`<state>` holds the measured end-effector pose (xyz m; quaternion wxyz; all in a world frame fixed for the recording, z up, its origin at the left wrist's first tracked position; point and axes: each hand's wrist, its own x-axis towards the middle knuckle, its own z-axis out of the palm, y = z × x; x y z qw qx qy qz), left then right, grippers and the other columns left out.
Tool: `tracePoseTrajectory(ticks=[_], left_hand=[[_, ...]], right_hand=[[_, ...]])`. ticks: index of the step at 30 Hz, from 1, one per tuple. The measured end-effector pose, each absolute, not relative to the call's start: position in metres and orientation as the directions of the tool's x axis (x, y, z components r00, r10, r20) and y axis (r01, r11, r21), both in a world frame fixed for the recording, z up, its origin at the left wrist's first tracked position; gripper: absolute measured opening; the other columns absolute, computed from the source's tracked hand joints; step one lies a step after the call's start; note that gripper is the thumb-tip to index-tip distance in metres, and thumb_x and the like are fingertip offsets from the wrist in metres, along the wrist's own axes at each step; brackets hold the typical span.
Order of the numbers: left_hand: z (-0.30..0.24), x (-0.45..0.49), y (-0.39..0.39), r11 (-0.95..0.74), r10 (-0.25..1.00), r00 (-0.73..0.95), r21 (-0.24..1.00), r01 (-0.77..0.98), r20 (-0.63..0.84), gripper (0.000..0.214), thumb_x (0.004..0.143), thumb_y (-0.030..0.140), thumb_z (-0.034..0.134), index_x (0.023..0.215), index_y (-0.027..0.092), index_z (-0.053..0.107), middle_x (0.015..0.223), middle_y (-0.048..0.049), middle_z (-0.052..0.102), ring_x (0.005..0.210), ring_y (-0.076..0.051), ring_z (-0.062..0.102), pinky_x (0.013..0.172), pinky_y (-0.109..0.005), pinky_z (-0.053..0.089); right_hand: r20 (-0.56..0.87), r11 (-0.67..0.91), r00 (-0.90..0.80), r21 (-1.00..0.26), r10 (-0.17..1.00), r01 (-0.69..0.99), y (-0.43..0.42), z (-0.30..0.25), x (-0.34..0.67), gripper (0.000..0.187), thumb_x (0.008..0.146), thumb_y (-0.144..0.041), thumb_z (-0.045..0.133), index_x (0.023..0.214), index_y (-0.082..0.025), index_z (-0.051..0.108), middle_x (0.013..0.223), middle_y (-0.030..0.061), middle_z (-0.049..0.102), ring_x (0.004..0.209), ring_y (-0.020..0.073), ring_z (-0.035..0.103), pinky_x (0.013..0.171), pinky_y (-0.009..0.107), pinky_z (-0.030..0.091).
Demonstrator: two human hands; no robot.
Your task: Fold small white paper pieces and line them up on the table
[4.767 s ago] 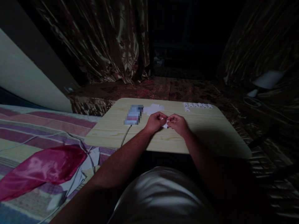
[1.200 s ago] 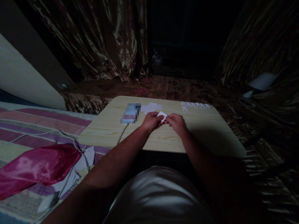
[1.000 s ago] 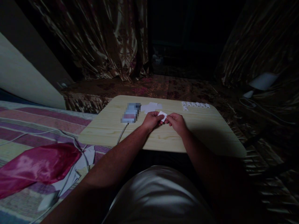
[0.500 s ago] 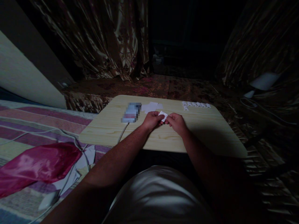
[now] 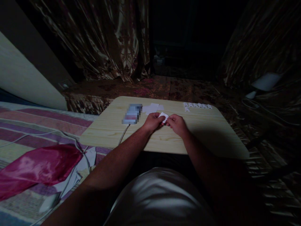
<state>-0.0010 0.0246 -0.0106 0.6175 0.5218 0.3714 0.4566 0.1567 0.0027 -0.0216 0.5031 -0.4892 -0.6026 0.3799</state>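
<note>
A small folded piece of white paper (image 5: 164, 116) is held between my two hands above a pale wooden table (image 5: 110, 119). My left hand (image 5: 152, 121) pinches its left side, thumb lying on top. At the right edge of the paper, my right hand (image 5: 176, 123) closes thumb and fingers on it. Beyond my left hand lie flat white paper sheets (image 5: 152, 108). Several small folded paper pieces (image 5: 198, 105) stand in a row near the table's far right edge, with one piece in front of the row's left end.
A phone-like device (image 5: 132, 113), blurred out, lies on the table's left with a cable (image 5: 123, 135) running off the front edge. To the left, a striped bed (image 5: 18, 125) holds a shiny magenta cloth (image 5: 47, 163) and loose papers. A white lamp (image 5: 266, 82) stands at right.
Almost nothing differs. The folded paper and the fingers around it have shifted very slightly; both hands keep their hold.
</note>
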Motion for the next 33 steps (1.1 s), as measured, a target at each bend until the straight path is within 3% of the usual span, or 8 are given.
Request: tracePoseTrajectory(ticks=[15, 33], left_hand=[[-0.0136, -0.0009, 0.0208, -0.145, 0.958, 0.252, 0.989, 0.000, 0.140, 0.021, 0.074, 0.034, 0.066, 0.068, 0.014, 0.061, 0.058, -0.0012, 0.061, 0.046, -0.008, 0.048, 0.045, -0.021, 0.031], [-0.0152, -0.0005, 0.0190, -0.300, 0.940, 0.232, 0.929, 0.218, 0.250, 0.026, 0.076, 0.039, 0.062, 0.075, 0.013, 0.064, 0.064, -0.0018, 0.063, 0.054, -0.011, 0.049, 0.047, -0.021, 0.030]], right_hand=[[0.238, 0.229, 0.030, -0.955, 0.971, 0.187, 0.0020, -0.0218, 0.1554, 0.019, 0.074, -0.038, 0.064, 0.073, -0.020, 0.057, 0.060, -0.0008, 0.064, 0.053, 0.0125, 0.057, 0.048, 0.022, 0.041], [0.273, 0.268, -0.015, -0.930, 0.962, 0.252, 0.0012, -0.0243, 0.1574, 0.015, 0.074, -0.033, 0.059, 0.069, -0.019, 0.058, 0.057, -0.0020, 0.060, 0.050, 0.0107, 0.049, 0.047, 0.022, 0.035]])
